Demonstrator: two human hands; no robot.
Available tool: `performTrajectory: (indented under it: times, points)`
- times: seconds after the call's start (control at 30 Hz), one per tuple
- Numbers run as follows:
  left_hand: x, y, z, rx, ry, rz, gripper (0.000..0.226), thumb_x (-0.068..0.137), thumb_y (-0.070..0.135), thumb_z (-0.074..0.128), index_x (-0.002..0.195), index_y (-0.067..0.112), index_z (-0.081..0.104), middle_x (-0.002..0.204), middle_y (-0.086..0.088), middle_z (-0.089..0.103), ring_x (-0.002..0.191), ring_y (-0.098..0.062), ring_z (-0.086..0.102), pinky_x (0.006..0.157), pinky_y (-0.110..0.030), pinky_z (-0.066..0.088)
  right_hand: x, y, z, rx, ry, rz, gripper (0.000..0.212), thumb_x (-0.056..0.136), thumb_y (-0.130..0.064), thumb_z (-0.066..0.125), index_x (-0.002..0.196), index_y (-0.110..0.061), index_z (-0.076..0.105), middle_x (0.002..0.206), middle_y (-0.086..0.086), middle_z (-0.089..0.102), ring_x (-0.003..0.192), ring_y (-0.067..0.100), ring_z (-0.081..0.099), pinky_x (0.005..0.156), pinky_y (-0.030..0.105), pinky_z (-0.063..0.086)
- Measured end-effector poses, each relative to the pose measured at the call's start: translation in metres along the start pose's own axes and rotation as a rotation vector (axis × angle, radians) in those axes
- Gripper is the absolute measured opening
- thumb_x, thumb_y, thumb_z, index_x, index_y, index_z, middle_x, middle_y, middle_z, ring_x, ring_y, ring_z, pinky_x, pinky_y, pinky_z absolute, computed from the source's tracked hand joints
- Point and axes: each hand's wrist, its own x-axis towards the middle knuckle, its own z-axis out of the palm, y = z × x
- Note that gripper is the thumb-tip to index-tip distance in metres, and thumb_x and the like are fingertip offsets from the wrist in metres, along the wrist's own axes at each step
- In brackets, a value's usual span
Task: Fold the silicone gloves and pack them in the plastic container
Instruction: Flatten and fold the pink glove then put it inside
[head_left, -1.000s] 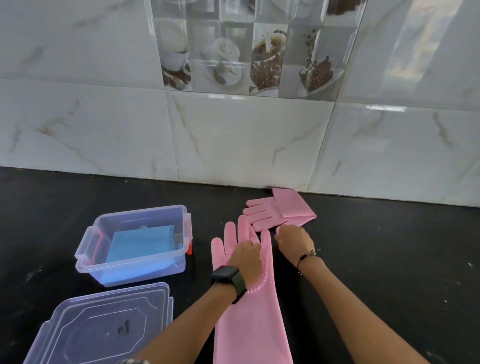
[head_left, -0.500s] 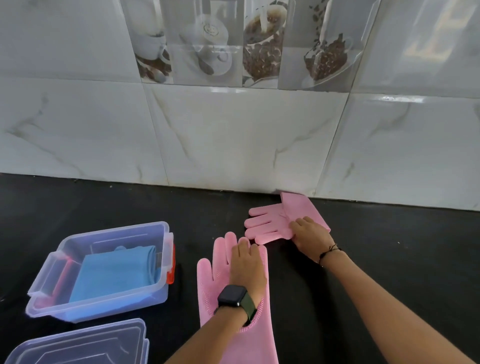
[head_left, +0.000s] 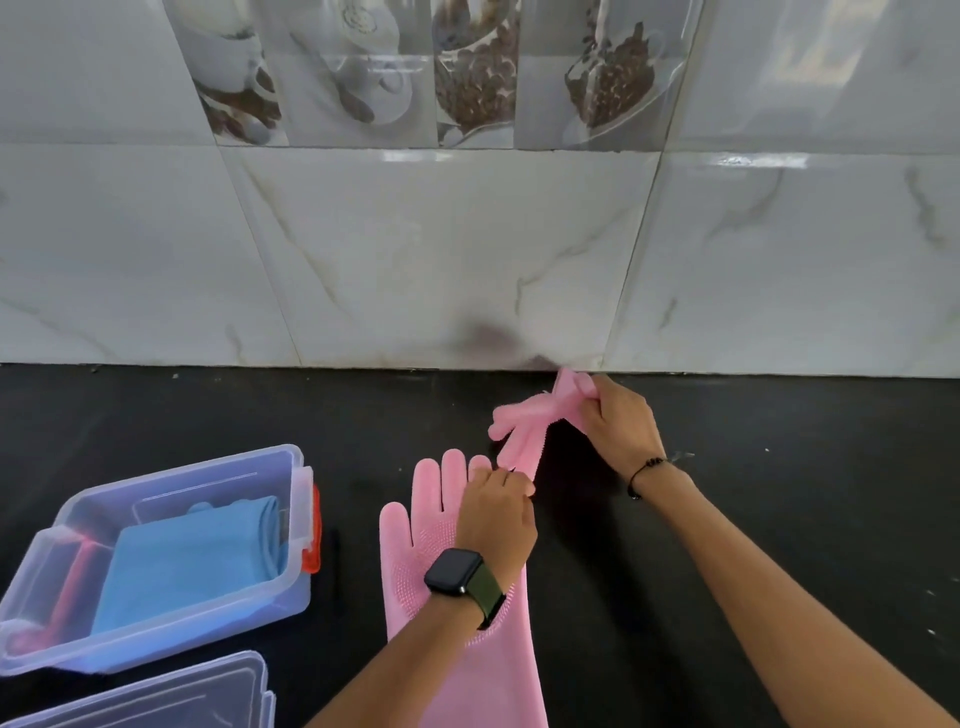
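A long pink silicone glove (head_left: 431, 551) lies flat on the black counter, fingers pointing to the wall. My left hand (head_left: 496, 517), with a dark watch on the wrist, rests on its palm area; its fingertips pinch the lower edge of a second pink glove (head_left: 522, 428). That second glove is lifted off the counter near the wall, and my right hand (head_left: 621, 421) grips its upper, folded end. The clear plastic container (head_left: 171, 613) stands at the left with folded blue gloves (head_left: 192, 561) inside.
The container's clear lid (head_left: 156, 696) lies at the bottom left, in front of the container. A tiled marble wall (head_left: 467, 260) rises right behind the counter. Bare black counter (head_left: 805, 493) stretches to the right of my arms.
My right hand has closed on the second pink glove and raised it off the counter. My left hand's fingertips have reached up to its lower edge. The camera has shifted.
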Motion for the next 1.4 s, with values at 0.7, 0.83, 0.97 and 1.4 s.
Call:
performTrajectory:
  times: [0.7,0.83,0.97,1.4]
  points:
    - [-0.063,0.004,-0.132,-1.41,0.014,-0.11,0.038,0.08,0.044,0.053,0.109,0.022,0.064,0.087,0.002,0.071,0.074,-0.016,0.067,0.06,-0.025,0.057,-0.087,-0.118,-0.095,1.141,-0.664,0.17,0.021,0.078,-0.011,0.047,0.058,-0.014,0.055,0.056,-0.002,0.055,0.05,0.012,0.053,0.052,0.022,0.047]
    - [-0.056,-0.011,-0.136,-1.184,-0.009,-0.379,0.012,0.09,0.02,0.057,0.096,0.015,0.067,0.093,-0.007,0.066,0.079,-0.02,0.059,0.059,-0.026,0.051,-0.109,-0.103,-0.05,1.298,-0.524,0.504,0.018,0.087,-0.015,0.047,0.076,-0.007,0.059,0.06,0.007,0.059,0.057,0.019,0.056,0.061,0.03,0.045]
    - [-0.067,-0.024,-0.108,-0.622,-0.212,-0.492,0.036,0.088,0.012,0.047,0.123,0.002,0.05,0.114,-0.012,0.059,0.104,-0.026,0.057,0.092,-0.036,0.049,-0.142,-0.074,0.012,1.222,-0.244,0.751,0.031,0.093,-0.002,0.038,0.065,-0.004,0.051,0.057,0.007,0.052,0.052,0.018,0.051,0.046,0.024,0.048]
    - [-0.074,0.028,-0.084,-1.533,-0.341,-0.269,0.054,0.081,0.047,0.061,0.13,0.027,0.049,0.12,0.002,0.066,0.112,-0.014,0.062,0.101,-0.039,0.048,-0.114,-0.106,-0.008,1.054,-0.049,0.57,0.026,0.081,-0.001,0.045,0.085,0.01,0.067,0.077,0.033,0.066,0.061,0.026,0.049,0.056,0.035,0.04]
